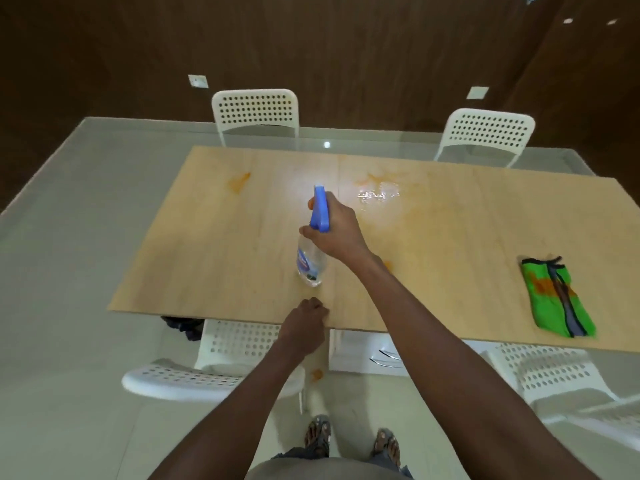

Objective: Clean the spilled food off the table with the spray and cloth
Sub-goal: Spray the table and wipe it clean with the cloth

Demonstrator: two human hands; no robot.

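1. The right hand (334,228) is wrapped round the neck of the spray bottle (313,244), one finger out front by the blue trigger head, bottle tilted over the middle of the wooden table top (214,244).
2. The left hand (306,318) sits curled into a loose fist at the near table edge, grasping nothing.
3. My read on handling: the bottle is clear plastic and looks nearly drained, so it should be light and a touch slick when wet. The neck just under the trigger is the right place to take it.
4. The green cloth (557,297) lies folded on the right end of the table, well apart from both hands, already smeared orange. It is soft and floppy, best scooped whole in the palm.
5. An orange stain (239,181) sits far left; a wet, glistening sprayed patch (379,194) shines beyond the bottle, with pale orange smearing round it.
6. White perforated chairs (256,112) ring the table, and the tipped near one (221,362) crowds the person's legs. An orange drip marks the floor underneath.
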